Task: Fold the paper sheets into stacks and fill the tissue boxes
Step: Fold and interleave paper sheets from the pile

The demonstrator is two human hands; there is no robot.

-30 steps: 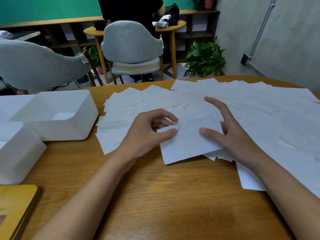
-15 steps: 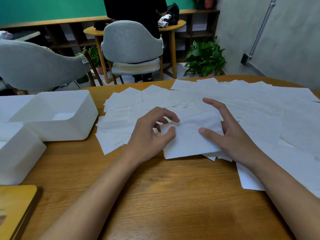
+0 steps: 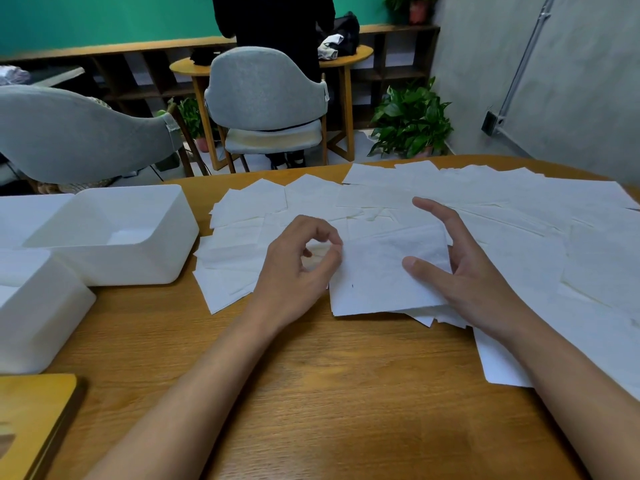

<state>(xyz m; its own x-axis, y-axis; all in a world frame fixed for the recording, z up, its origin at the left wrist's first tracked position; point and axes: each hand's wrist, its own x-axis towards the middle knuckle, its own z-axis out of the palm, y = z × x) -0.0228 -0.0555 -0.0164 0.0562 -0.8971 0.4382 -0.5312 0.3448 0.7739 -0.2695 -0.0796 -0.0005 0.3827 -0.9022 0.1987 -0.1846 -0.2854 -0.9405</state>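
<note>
While loose paper sheets (image 3: 519, 202) cover most of the table (image 3: 311, 393), no folded stack shows anywhere, so I'd judge this early: folding and filling both left.

Left hand (image 3: 298, 271): fingers curled, thumb and index pinching the left edge of the top sheet (image 3: 377, 282), which lies on the near edge of the spread. Right hand (image 3: 464, 275): fingers straight and wide, thumb on that sheet.

Open tissue box (image 3: 145, 268) sits just left of the sheets; something white inside, can't tell what. Second box (image 3: 38, 320) beside it.

No brand, label or writing readable.
</note>
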